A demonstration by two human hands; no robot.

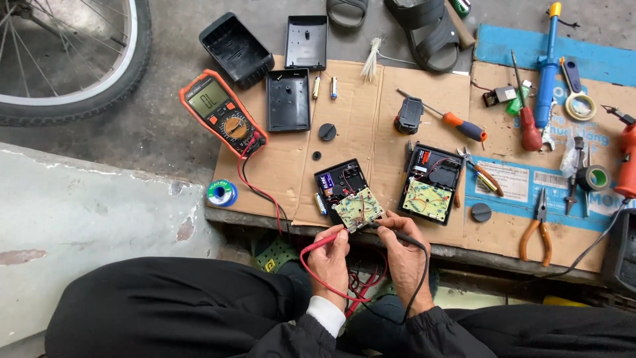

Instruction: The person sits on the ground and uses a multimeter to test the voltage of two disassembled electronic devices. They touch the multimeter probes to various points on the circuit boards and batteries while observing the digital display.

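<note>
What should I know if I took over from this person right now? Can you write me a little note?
Left hand: holds the red probe, tip at the circuit board.
Right hand: holds the black probe, tip at the same board.
The board is lifted out of its open black case on the cardboard. Both leads run to the orange multimeter, which is switched on.
A second opened case lies to the right; empty covers, batteries, screwdrivers and pliers lie around.
Done: both cases opened. Left: nothing is closed up again.
</note>
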